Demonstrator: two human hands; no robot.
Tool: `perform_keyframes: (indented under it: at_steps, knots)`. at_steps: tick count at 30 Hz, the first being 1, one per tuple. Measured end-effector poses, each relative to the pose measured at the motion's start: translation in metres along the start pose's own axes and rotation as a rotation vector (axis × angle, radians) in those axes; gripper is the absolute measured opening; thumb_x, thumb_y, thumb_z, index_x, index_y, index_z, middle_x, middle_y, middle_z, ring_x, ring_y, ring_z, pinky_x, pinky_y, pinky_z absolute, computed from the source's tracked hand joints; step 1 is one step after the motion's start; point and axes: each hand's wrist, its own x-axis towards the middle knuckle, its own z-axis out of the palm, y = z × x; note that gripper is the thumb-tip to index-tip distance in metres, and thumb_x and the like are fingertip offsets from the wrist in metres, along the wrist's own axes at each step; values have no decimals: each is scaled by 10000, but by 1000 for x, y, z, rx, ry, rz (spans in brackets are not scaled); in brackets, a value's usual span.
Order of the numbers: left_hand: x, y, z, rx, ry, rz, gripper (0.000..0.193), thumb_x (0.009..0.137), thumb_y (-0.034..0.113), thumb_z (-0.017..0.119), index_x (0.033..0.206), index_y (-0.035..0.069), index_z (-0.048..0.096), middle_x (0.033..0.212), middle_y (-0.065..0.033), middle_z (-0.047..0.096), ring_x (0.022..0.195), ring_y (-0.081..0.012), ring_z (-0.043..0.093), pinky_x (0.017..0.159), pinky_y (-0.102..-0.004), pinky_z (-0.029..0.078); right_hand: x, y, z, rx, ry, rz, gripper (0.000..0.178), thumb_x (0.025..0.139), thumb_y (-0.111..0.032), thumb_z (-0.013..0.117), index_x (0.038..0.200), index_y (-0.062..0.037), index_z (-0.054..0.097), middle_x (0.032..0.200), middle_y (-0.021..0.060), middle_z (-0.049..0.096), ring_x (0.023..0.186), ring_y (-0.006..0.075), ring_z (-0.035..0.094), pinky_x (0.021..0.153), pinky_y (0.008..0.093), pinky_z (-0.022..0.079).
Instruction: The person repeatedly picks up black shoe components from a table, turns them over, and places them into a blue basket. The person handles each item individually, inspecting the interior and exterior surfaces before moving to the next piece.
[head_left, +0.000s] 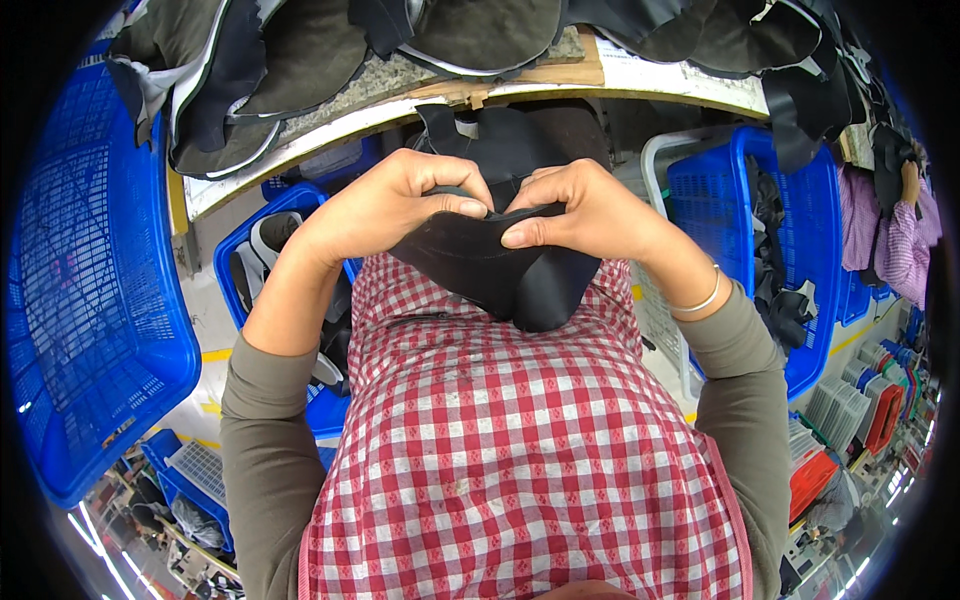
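A black, smooth, leather-like shoe upper piece (480,265) hangs in front of my red-and-white checked apron (500,430). My left hand (425,195) pinches its top edge between thumb and fingers. Close beside it, my right hand (570,205) pinches the same edge, its thumb flat on the near face. The two hands almost meet at the middle of the edge. Behind them more black material (515,140) shows, and I cannot tell whether it belongs to the same piece. The tips of several fingers are hidden behind the edge.
Across the far side runs a worn table (340,118) heaped with black and grey-brown cut pieces (480,35). A large blue basket (100,270) stands at the left. Blue baskets with dark pieces stand on both sides, one (740,180) at the right. A person in a checked sleeve (912,240) is far right.
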Motion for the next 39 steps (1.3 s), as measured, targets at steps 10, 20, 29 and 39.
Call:
perform_keyframes:
  at_steps: [10, 20, 29, 39]
  knots:
    - [-24, -7, 15, -136, 243, -98, 244, 1054, 255, 670, 1069, 11, 660, 944, 37, 614, 905, -50, 545, 811, -244, 475, -10, 0, 4, 94, 147, 206, 269, 854, -251, 873, 983, -20, 821, 862, 98, 782, 763, 122, 704, 700, 290, 539]
    - [-28, -1, 24, -5, 343, -73, 260, 912, 153, 823, 1061, 4, 670, 876, -22, 646, 817, -82, 560, 725, -290, 491, 9, -19, 10, -299, 103, -15, 360, 909, -369, 791, 870, -32, 672, 741, 178, 646, 683, 375, 621, 627, 423, 485]
    - [-33, 1, 44, 58, 542, -177, 248, 871, 123, 843, 996, 3, 667, 844, -25, 652, 820, -78, 559, 746, -288, 499, 10, -17, 15, -463, 108, -78, 364, 940, -374, 742, 918, -28, 634, 791, 172, 671, 770, 407, 660, 667, 485, 484]
    - [-23, -2, 52, -30, 617, -80, 179, 930, 145, 784, 1030, 12, 719, 797, -97, 719, 757, -135, 679, 693, -304, 518, 7, -14, 16, -435, 137, -63, 309, 963, -361, 709, 953, -54, 673, 799, 155, 689, 774, 394, 679, 668, 477, 496]
